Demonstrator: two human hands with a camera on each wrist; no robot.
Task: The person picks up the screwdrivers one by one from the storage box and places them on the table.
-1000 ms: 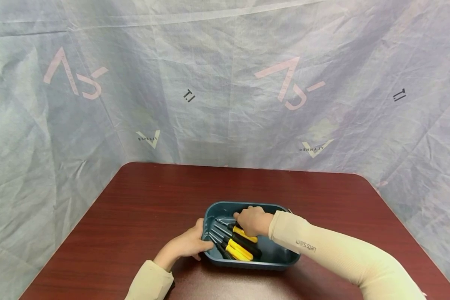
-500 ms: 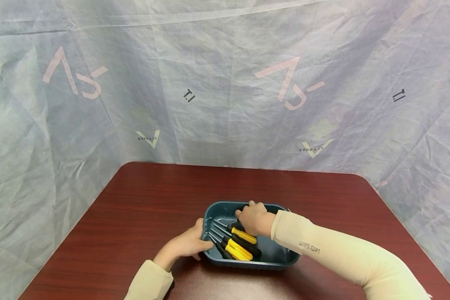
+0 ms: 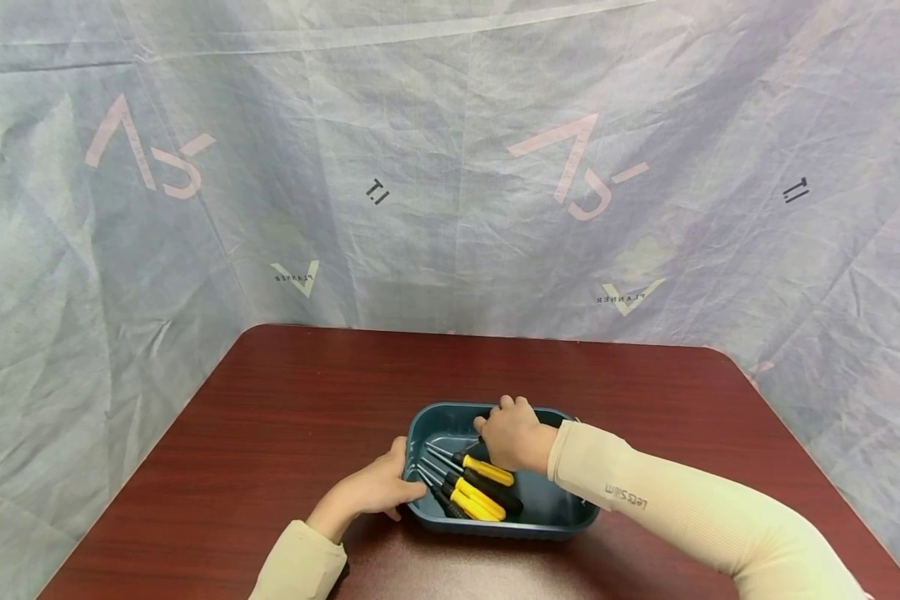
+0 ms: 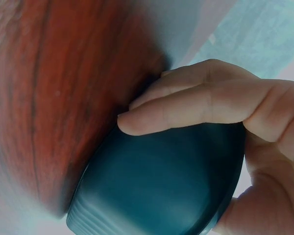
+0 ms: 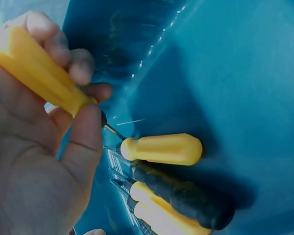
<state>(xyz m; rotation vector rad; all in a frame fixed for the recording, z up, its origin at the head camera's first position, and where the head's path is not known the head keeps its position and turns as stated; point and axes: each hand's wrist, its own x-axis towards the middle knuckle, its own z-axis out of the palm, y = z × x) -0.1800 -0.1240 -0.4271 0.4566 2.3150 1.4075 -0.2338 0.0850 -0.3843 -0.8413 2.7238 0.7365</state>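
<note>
A dark blue-green plastic tray point(image 3: 528, 530) stands on the table. My left hand point(image 3: 375, 485) grips its left end, thumb at the rim and fingers along the outside wall point(image 4: 152, 181). Inside the tray, my right hand point(image 3: 512, 435) holds a yellow-handled screwdriver point(image 5: 39, 71); in the right wrist view its shank points down toward the others. Beside it lie a yellow-handled screwdriver point(image 5: 166, 149), a black-handled screwdriver point(image 5: 181, 196) and more yellow handles point(image 3: 480, 500), side by side with shanks to the left. The head view hides the held screwdriver behind my right hand.
The tray sits on a dark red wood-grain table point(image 3: 307, 400) with rounded far corners. A pale grey printed cloth point(image 3: 450, 208) hangs behind the table and along both sides. The tray's right half shows bare floor under my right forearm.
My right hand has shifted slightly back and to the right, away from the screwdrivers lying in the tray. My left hand and the tray have stayed where they were.
</note>
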